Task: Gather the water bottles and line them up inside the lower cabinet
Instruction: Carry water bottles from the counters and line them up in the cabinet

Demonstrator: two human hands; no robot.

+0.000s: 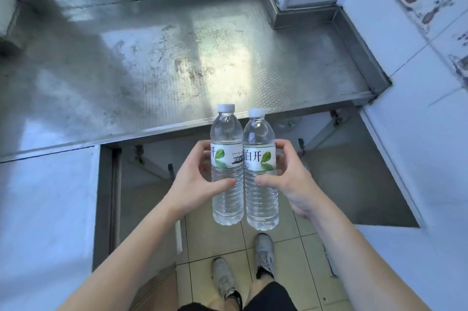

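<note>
— Clear plastic, both of them? What exactly is being held?

— Yes. Two water bottles, upright and side by side, touching along their bodies. The left bottle (227, 171) is gripped by the left hand (196, 179), thumb across the ribbed front below the label, fingers curled round the far side. The right bottle (260, 176) is gripped the same way by the right hand (288, 181), thumb on the front, fingers wrapped behind the label.

— Any detail on the bottles?

— White caps, white labels with a green leaf and dark characters. Both look full of water.

— Where are they relative to the cabinet?

— Held in the air in front of the lower cabinet (342, 184), whose opening sits just under the front edge of the tabletop (152, 57). Neither bottle is inside it yet. The caps overlap the tabletop's front edge in this view.

— What is the tabletop like?

— Stainless steel, scuffed and stained, with a raised metal lip against the tiled wall (405, 44) at the back and right. Some tiles on the right carry a brown printed motif.

— And inside the cabinet?

— A metal interior, with hinges visible under the tabletop's edge. An open door (45, 209) stands at the left.

— Anything below?

— Pale floor tiles (202, 242) and the person's two grey shoes (264, 252), toes pointing toward the cabinet.
</note>
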